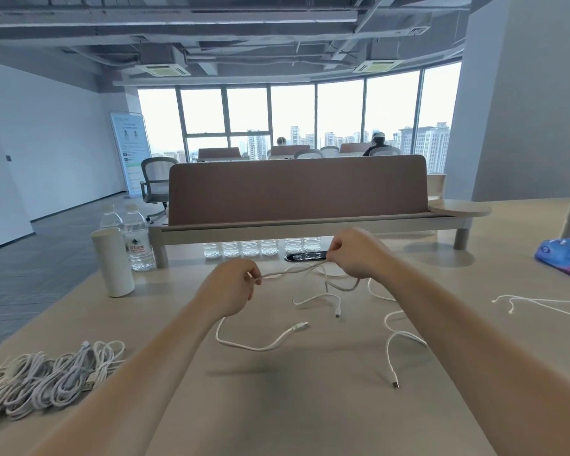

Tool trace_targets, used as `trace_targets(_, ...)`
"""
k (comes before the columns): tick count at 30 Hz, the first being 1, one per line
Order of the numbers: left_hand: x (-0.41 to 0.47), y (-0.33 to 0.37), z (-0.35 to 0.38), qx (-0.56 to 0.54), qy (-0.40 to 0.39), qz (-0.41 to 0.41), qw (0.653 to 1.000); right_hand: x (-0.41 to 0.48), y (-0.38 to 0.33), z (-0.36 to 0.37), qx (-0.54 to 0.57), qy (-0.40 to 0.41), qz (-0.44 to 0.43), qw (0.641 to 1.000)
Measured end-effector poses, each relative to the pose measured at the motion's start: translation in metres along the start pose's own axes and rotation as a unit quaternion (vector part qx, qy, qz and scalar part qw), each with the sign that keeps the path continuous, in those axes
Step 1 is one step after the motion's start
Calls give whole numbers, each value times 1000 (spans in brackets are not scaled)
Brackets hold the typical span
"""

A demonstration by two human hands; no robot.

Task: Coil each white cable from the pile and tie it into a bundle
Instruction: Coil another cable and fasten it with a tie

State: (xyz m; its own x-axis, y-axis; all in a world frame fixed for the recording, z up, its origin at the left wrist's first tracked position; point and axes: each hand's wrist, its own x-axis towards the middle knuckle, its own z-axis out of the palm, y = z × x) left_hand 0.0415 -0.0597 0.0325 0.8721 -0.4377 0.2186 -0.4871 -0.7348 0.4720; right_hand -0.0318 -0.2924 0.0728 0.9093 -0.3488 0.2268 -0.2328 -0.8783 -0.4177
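Two hands (pixel 234 284) (pixel 352 251) (fingertips hidden) on cable (pixel 287 273)

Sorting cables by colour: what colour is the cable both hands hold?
The cable is white, clearest in the head view.

The pile of cables (pixel 43 376) lies on the surface (pixel 310 416) at the near left edge. Farther back on the left a cylinder (pixel 112 261) stands upright, two water bottles (pixel 138 238) just behind it. A divider panel (pixel 297 189) crosses the back of the surface, a row of small bottles (pixel 260 246) beneath its shelf. The left hand (pixel 231 287) and right hand (pixel 352 255) hold one cable (pixel 290 273) between them above the centre; loose cables (pixel 264 345) sprawl on the surface beneath and nearer. To the right lie ties (pixel 533 302), a bag (pixel 566 256) behind them at the far right
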Motion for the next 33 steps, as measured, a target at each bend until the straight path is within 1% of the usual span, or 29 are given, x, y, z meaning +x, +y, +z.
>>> trace_targets(2,-1,-3,2,-8,3,-12,1000,-1,-2,0,11,0,-4,1000)
trace_targets(4,-4,-1,4,-24,-23,-22,999,-3,-4,-1,26,-2,-7,1000)
trace_targets(5,-7,0,3,-50,-44,-32,997,-4,-5,-1,38,2,-10,999)
trace_targets(8,-18,7,-6,-146,-142,-68,977,-15,-10,-6,99,-12,-32,994)
trace_targets(10,-26,13,-15,-167,-216,-64,960,-24,-17,-9,137,-46,-60,988)
trace_targets(12,-32,23,-22,-195,-252,-39,947,-30,-27,-8,140,-71,-95,983)
trace_targets(14,-35,35,-24,-232,-242,-11,942,-31,-37,-4,122,-75,-116,983)
trace_targets(16,-33,41,-23,-242,-207,10,948,-31,-44,2,119,-71,-129,982)
trace_targets(18,-30,39,-23,-254,-173,7,951,-31,-44,5,161,-70,-127,976)
trace_targets(19,-29,36,-24,-276,-160,-6,948,-30,-42,6,197,-76,-117,970)
trace_targets(21,-26,32,-25,-330,-131,-39,934,-29,-36,5,250,-103,-97,958)
trace_targets(24,-24,29,-24,-390,-95,-72,913,-31,-27,3,222,-130,-92,962)
trace_targets(27,-23,27,-26,-456,-89,-96,880,-31,-16,6,212,-182,-85,957)
trace_targets(29,-23,25,-29,-484,-95,-100,864,-30,-8,8,258,-213,-73,940)
trace_targets(30,-23,24,-29,-486,-96,-100,863,-31,-7,9,306,-222,-60,924)
trace_targets(32,-23,22,-28,-464,-95,-100,875,-30,-6,8,405,-213,-25,889)
trace_targets(33,-22,20,-27,-441,-95,-102,887,-30,-9,7,424,-191,-14,885)
